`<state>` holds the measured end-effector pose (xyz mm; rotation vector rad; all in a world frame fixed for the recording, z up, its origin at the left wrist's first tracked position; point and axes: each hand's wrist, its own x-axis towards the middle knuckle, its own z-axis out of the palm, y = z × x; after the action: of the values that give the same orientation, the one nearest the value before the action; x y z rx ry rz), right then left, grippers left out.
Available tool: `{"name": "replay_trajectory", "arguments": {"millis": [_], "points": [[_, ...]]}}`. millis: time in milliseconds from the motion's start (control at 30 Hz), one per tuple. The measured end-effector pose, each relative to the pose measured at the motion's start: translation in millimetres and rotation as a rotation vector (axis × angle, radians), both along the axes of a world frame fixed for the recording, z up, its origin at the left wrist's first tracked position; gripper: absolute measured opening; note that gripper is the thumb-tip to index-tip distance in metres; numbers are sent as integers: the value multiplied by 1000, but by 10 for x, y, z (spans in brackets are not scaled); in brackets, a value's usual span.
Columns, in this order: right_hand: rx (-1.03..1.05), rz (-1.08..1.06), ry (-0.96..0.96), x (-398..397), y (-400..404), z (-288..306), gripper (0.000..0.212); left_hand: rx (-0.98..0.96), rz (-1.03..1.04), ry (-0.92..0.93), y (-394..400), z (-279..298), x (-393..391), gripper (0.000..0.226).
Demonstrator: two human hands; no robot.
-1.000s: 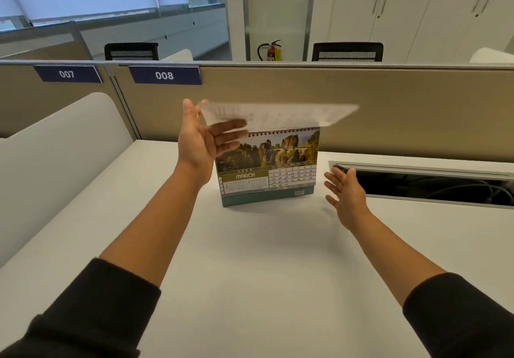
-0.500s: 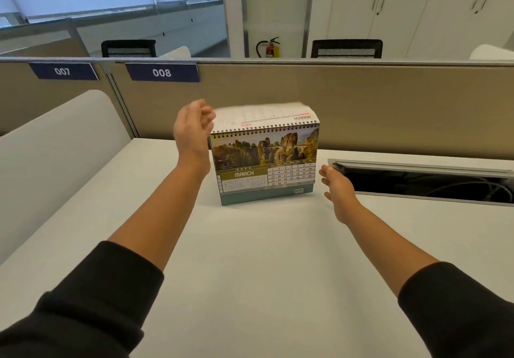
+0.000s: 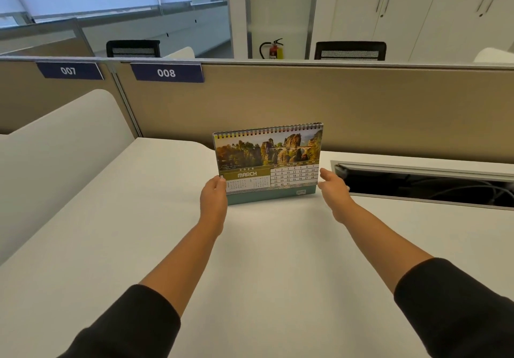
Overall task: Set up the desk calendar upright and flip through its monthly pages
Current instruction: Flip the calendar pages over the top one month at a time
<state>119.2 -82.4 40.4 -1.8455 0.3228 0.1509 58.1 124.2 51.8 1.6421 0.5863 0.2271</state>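
The spiral-bound desk calendar (image 3: 268, 160) stands upright on the white desk (image 3: 264, 260), just in front of the beige partition. Its front page shows a rocky landscape photo and the month MARCH. My left hand (image 3: 213, 199) is at the calendar's lower left corner, with the thumb on the edge of the March page and the fingers curled at that corner. My right hand (image 3: 332, 190) is beside the lower right edge with its fingers spread, and the fingertips are at or just short of the page edge. Dark sleeves cover both forearms.
A beige partition (image 3: 389, 112) with labels 007 and 008 runs behind the desk. An open cable slot (image 3: 422, 185) with wires lies in the desk right of the calendar. A white curved divider (image 3: 55, 157) borders the left side.
The lifted page has gone over the spiral to the back, so March now shows fully. My left hand dropped from the top to the lower left corner. My right hand moved closer to the right edge.
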Motion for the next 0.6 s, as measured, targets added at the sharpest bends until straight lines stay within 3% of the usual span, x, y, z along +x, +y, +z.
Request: {"name": "replay_trajectory", "arguments": {"millis": [300,600], "points": [[-35,-3,-52,-30,41,-28,49,60,42,19,12,-46,27,36],[-30,-193,-144,-27,-78,-128,26,57,66,1,34,-83,-2,34]]}}
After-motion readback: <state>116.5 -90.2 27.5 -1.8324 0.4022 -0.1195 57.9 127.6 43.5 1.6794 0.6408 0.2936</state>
